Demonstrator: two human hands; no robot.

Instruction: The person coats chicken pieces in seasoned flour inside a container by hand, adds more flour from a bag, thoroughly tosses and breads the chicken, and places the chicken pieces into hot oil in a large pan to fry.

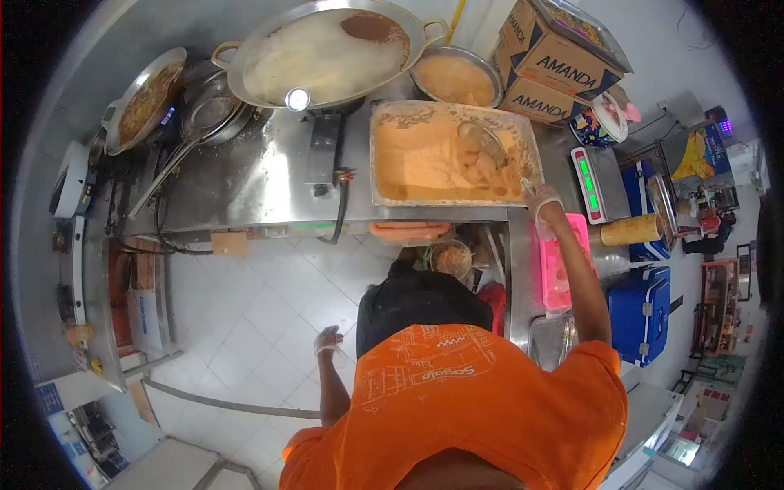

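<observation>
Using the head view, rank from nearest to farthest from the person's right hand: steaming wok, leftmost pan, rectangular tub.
From the right hand:
1. Rectangular tub, right beside it
2. Steaming wok, farther left
3. Leftmost pan, beyond the wok

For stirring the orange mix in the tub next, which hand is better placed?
Probably the right hand: it is at the near right corner of the tub. The left hand hangs low above the floor, farther away.

Cardboard boxes point(565, 67), blue cooler point(639, 317)
</observation>
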